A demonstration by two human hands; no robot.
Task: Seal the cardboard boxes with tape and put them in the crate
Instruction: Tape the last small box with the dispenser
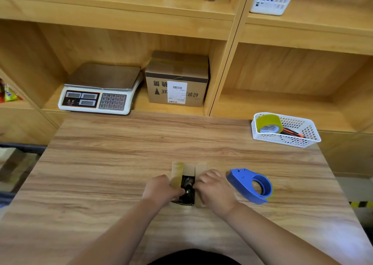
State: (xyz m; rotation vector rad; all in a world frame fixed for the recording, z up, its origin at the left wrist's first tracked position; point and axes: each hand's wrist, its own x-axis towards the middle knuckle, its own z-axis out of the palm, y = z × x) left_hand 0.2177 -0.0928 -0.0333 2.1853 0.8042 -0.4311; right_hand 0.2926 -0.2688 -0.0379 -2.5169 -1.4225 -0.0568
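1. Sitting on the wood-grain desk (121, 153), the small brown cardboard box (177, 171) is open-topped.
2. Left hand (161, 188) fingers curl round its left flap; right hand (214, 188) fingers curl round the right.

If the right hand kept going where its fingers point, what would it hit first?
Likely the small open box: the right hand seems to touch its flap, with the left hand just beyond.

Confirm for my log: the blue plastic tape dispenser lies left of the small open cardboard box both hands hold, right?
Wrong side. The head view shows the blue plastic tape dispenser right of the small open cardboard box; the left hand and right hand do hold the box.
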